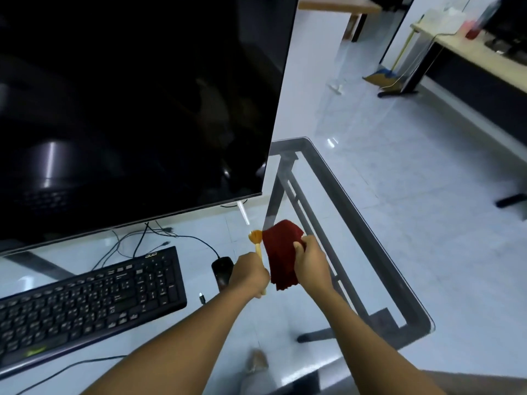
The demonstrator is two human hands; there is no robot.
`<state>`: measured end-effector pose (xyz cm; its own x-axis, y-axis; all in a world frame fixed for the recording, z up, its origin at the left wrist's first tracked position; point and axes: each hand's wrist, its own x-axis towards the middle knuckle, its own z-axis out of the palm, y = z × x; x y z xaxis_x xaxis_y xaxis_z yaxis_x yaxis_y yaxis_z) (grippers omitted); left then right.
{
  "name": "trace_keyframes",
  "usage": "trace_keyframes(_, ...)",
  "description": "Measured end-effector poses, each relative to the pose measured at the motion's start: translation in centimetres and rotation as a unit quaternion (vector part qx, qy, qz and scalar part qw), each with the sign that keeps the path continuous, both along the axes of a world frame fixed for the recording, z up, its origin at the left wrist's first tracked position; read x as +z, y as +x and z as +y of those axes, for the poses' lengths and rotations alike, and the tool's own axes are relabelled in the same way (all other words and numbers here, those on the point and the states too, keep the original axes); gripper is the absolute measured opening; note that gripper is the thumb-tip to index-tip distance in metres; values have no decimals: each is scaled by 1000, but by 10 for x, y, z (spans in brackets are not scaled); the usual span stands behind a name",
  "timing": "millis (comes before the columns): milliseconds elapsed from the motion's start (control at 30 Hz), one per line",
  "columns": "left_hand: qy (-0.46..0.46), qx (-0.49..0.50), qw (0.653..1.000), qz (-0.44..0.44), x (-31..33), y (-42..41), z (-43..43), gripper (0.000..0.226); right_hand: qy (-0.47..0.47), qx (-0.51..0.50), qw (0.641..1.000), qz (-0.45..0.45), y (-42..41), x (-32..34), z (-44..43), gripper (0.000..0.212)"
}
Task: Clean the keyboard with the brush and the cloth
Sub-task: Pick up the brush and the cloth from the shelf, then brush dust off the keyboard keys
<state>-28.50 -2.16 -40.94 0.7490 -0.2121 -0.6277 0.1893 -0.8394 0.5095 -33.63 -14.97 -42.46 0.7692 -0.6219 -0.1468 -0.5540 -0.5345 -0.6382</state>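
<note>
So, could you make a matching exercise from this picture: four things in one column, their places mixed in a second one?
1. brush
2. cloth
3. keyboard
4. mouse

A. held in the right hand
B. on the glass table, left of the mouse
C. held in the left hand
D. on the table, partly hidden by the left hand

Pairs: 1-C, 2-A, 3-B, 4-D

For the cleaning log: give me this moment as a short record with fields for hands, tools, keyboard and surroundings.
left hand: grips the brush by its handle, bristles up
right hand: pinches the red cloth, which hangs down
keyboard: black, on the glass table, left of both hands, neither tool on it
mouse: black, between keyboard and left hand
monitor: dark, behind the keyboard
</note>
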Motion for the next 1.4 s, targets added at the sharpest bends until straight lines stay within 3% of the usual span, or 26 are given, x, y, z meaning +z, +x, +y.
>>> trace_keyframes(233, -4, 13, 999, 30, -25, 9, -4, 16, -20, -35, 996, 80, -2, -36, -23, 27)
trace_keyframes(400, -4, 0, 999, 54, -32, 15, -7, 15, -198, -3, 972, 127, 0, -50, -24, 33)
trace_keyframes(533, -5, -16, 998, 55, -27, 23, -7, 18, -261, -4, 963, 62, 15, -37, -9, 45)
trace_keyframes(667, 8, -31, 999, 5, -12, 38, 6, 18, -246, 105, 964, -7, 32, -15, 22, 13)
trace_keyframes(767, -25, -58, 996, -66, -4, 55, 39, 18, -202, 141, 963, 109, 39, -14, 49, 26)
trace_keyframes(867, -101, -51, 992, -51, 2, 68, 83, 12, -135, 126, 943, 278, 41, -18, 65, 42)
trace_keyframes(1000, -170, -19, 984, -39, 3, 70, 137, 19, -146, 110, 933, 311, 41, -16, 71, 34)
trace_keyframes(1167, -179, 34, 979, -96, -4, 67, 224, 18, -137, 147, 955, 216, 61, 5, 115, 15)
trace_keyframes(1267, -177, 66, 972, -138, -6, 65, 276, 18, -87, 202, 971, 93, 74, 26, 158, 17)
trace_keyframes(1400, -169, 123, 956, -204, -11, 66, 338, 17, -39, 255, 966, -23, 87, 48, 222, 16)
